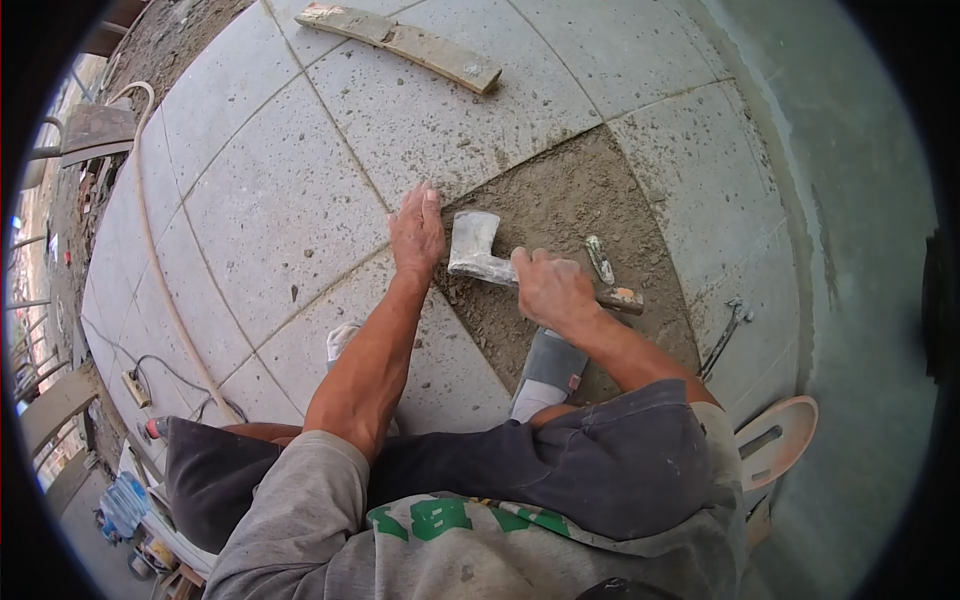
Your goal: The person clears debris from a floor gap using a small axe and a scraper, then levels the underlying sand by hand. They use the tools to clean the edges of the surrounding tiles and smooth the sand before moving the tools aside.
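My right hand [555,290] is closed around the handle of a mortar-coated hatchet [476,238]. Its pale blade lies over the bed of wet mortar [590,185], in a square gap among the floor tiles; the handle's wooden end pokes out past my fist. With fingers stretched out, my left hand [416,230] rests palm down by the gap's left corner, at the tile edges, holding nothing. A small mortar-smeared piece [600,259] lies in the mortar to the right of my right hand; its kind cannot be made out.
A wooden board [405,48] lies on the gritty tiles ahead. A thin metal tool [728,335] sits at the right, near an orange-pink plastic piece [780,440]. A hose [150,225] and a dark cable run along the left. Smooth grey floor [860,200] borders the tiles.
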A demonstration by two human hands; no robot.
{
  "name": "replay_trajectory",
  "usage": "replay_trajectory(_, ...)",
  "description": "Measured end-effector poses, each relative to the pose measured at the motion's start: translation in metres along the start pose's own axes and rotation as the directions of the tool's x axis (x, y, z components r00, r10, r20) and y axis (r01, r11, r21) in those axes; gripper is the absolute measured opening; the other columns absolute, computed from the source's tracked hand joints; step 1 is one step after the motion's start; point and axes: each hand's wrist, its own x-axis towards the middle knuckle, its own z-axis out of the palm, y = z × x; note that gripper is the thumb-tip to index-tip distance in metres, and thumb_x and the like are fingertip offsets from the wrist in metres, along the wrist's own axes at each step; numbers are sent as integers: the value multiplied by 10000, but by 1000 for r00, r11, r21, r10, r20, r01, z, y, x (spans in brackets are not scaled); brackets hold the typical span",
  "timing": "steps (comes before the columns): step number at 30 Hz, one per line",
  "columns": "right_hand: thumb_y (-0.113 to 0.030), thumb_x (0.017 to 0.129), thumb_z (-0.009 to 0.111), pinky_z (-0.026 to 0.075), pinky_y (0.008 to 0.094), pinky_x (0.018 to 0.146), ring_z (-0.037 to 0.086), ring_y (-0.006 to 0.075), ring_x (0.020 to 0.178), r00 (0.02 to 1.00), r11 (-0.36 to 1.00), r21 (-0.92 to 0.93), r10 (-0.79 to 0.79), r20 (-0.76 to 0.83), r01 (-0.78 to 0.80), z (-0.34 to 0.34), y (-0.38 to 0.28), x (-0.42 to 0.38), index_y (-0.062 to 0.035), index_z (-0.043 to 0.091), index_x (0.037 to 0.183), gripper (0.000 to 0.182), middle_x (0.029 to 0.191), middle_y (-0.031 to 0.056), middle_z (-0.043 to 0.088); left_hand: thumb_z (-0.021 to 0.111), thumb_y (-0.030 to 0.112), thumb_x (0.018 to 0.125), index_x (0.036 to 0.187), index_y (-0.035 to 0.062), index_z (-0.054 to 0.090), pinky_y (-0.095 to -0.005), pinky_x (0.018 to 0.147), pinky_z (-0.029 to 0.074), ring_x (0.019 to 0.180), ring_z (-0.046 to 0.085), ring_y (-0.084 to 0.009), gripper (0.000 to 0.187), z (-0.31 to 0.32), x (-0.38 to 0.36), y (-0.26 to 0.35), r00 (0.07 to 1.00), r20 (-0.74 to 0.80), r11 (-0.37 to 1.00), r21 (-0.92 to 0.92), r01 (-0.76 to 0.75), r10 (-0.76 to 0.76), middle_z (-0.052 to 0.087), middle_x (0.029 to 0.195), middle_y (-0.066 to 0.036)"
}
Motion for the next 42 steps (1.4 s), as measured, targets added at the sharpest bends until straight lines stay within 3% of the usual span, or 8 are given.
replay_trajectory(6,-98,823,581,557,465,736,690,388,837,965,967,58,254,-70,-250,-12,46,26,-1,540,970,181,862,232,669,279,521,1023,1417,126,489,-560,1168,146,1417,340,-306,596,-15,6,11,993,87,997,6,76,-76,461,1468,-137)
replay_trajectory(14,-115,813,563,552,495,730,691,396,807,1000,996,86,4,-14,-3,-11,8,13,-4,538,943,173,834,230,674,255,538,1018,1374,108,539,-570,1162,158,1406,354,-329,626,-12,8,16,982,112,988,46,150,-154,472,1454,-151)
replay_trajectory(16,-116,802,567,547,501,733,687,403,784,992,990,64,127,-26,-125,-8,32,26,-3,535,918,165,817,234,672,315,533,1011,1234,0,609,-424,1019,416,1199,538,-439,648,-14,8,18,998,-12,998,21,54,-54,615,1214,-265)
replay_trajectory(20,-126,803,570,542,500,736,680,415,794,992,985,123,125,-32,-120,-37,17,12,6,565,939,189,828,233,681,321,538,1008,1226,-3,614,-426,1011,421,1185,545,-441,653,-7,12,24,996,-77,999,36,40,-37,621,1205,-264)
replay_trajectory(23,-132,806,569,540,499,744,679,416,808,999,990,134,31,27,-35,-43,-1,4,6,581,956,205,841,234,685,245,539,1016,1318,57,577,-580,1140,209,1383,391,-323,659,-8,9,20,995,20,993,79,93,-95,512,1415,-154)
replay_trajectory(26,-131,801,568,540,500,750,681,413,809,996,993,86,77,35,-79,-27,25,23,2,579,943,195,825,235,681,255,530,1017,1315,56,582,-527,1146,239,1367,415,-323,648,-17,13,26,972,123,979,35,199,-202,539,1387,-158)
replay_trajectory(28,-128,797,567,541,500,754,683,411,812,990,988,49,143,21,-144,-29,33,36,0,578,930,185,813,237,678,331,531,1005,1216,28,627,-451,976,429,1131,561,-458,621,-19,13,24,992,4,992,-22,123,-123,621,1160,-296)
replay_trajectory(42,-125,797,593,553,481,748,688,394,840,997,999,43,10,83,-14,-33,-1,9,1,583,1000,240,843,243,679,297,552,1002,1052,-3,675,-479,927,439,1054,597,-451,673,-9,20,20,985,-34,985,-39,167,-168,653,1059,-288)
